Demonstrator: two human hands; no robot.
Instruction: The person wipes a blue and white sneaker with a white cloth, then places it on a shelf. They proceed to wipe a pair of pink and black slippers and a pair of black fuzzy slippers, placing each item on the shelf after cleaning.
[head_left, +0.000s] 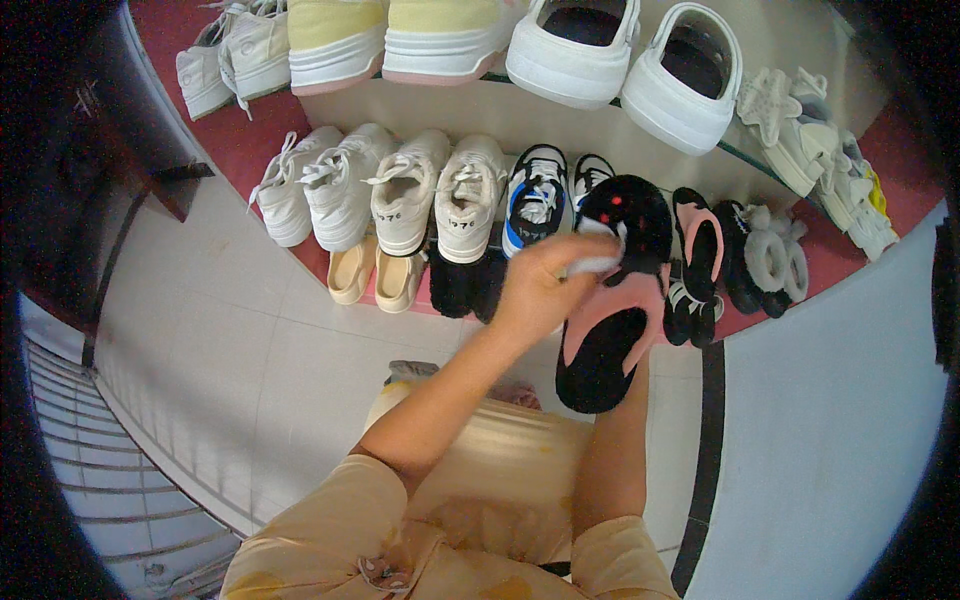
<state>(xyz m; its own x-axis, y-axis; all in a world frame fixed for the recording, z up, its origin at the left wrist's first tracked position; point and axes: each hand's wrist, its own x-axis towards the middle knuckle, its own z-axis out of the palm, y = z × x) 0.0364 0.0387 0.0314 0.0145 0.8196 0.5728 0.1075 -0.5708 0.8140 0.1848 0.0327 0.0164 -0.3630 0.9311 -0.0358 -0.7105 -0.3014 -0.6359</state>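
Observation:
A black and pink slipper (600, 367) with a furry insole is held up before the shelves, toe pointing up. My left hand (540, 281) pinches a white cloth or tissue (596, 262) against its dark toe, where red spots show. My right forearm (622, 442) rises behind the slipper; the right hand itself is hidden by it. Just right of it, a matching slipper (699, 244) stands on the lower shelf. A blue, black and white sneaker (535, 196) is at the left of the held slipper.
White sneakers (401, 191) stand to the left, above cream clogs (396, 281) and black fuzzy footwear (466, 281). White clogs (574, 71) and yellow-and-white shoes (442, 49) sit on a glass shelf above. Grey furry slippers (766, 259) are at right, near a pale wall (832, 420).

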